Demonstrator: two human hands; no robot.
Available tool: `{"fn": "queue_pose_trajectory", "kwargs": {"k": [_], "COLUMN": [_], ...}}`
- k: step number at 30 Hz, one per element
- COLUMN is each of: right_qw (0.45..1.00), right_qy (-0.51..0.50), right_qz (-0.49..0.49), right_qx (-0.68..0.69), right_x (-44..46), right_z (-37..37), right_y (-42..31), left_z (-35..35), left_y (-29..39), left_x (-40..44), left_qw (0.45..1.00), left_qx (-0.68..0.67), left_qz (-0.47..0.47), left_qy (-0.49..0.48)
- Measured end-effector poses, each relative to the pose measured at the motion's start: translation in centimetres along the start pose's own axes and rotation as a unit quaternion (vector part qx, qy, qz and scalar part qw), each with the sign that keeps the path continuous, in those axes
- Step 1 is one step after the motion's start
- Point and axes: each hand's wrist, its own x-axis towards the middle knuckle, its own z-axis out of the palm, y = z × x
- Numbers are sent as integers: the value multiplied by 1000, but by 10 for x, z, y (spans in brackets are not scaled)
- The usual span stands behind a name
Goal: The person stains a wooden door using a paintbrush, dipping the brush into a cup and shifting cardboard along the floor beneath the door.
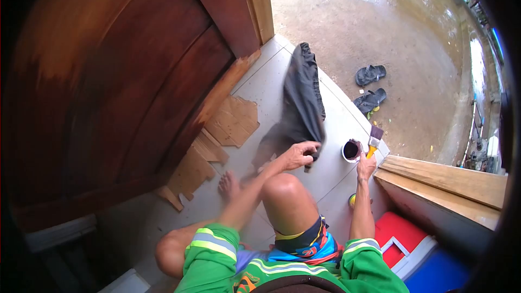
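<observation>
In my right hand (366,167) is a paintbrush (374,140) with a yellow handle, its dark-stained bristles pointing up and away from me. Right beside it, a small white cup (350,152) of dark paint or stain stands on the tiles. My left hand (299,155) is over the near end of a black cloth garment (304,84), its fingers partly stretched and apart. The garment's lower part is smeared by motion, and whether the fingertips touch it is unclear. To my left is a wooden door (146,70), mostly dark reddish brown with paler patches along its edge.
Torn cardboard pieces (232,121) lie along the door's bottom edge. Black flip-flops (370,75) rest on the wet ground outside. A wooden door frame (442,179) and a red, white and blue cooler (399,239) are to my right. A small yellow-green item (352,201) stands near my right forearm.
</observation>
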Motion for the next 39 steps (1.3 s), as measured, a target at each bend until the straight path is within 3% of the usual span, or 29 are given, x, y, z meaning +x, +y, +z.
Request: {"fn": "queue_pose_trajectory", "kwargs": {"k": [1,3,5,7,9,10,11,12,13,17,18,19,24,25,28,29,32,39], "right_qw": [1000,1000,1000,999,999,999,999,999,999,1000,999,999,998,999,1000,994,998,990], "right_qy": [5,14,26,31,31,30,25,21,16,7,8,9,-19,-9,15,68,52,119], "right_qz": [-1,1,-10,-1,11,16,23,31,37,5,1,-1,21,6,-10,-31,8,-18], "right_qx": [7,22,14,12,1,-5,-8,-12,-16,-23,-31,-35,-50,-45,-20,-76,-45,-77], "right_x": [1,2,2,1,1,1,-1,0,-1,8,7,6,12,14,15,17,9,-5], "right_z": [-2,-6,-7,-11,-14,-14,-16,-18,-20,-14,-17,-16,-14,-13,-19,-21,-54,-122], "right_y": [5,16,27,31,35,36,37,36,34,65,65,62,75,78,87,93,69,7], "left_z": [5,8,8,-5,-30,-43,-65,-91,-123,-182,-187,-192,-206,-198,-173,-167,-158,-152], "left_y": [4,-4,0,-17,-36,-54,-67,-34,-66,46,68,82,11,-8,-84,-102,-124,-174], "left_x": [3,2,-8,-17,-32,-39,-52,-54,-69,-122,-133,-145,-219,-230,-237,-233,-208,-180], "left_qw": [970,914,897,939,970,961,958,917,907,824,782,779,862,844,818,812,794,753], "left_qx": [-194,-327,-354,-255,-26,62,162,242,303,449,497,496,369,363,429,444,482,517], "left_qz": [-125,-144,-181,-207,-241,-250,-201,-306,-266,-334,-367,-377,-327,-369,-305,-268,-204,-85], "left_qy": [-77,-192,-193,-107,19,98,126,87,123,88,83,71,117,139,231,266,310,399]}}
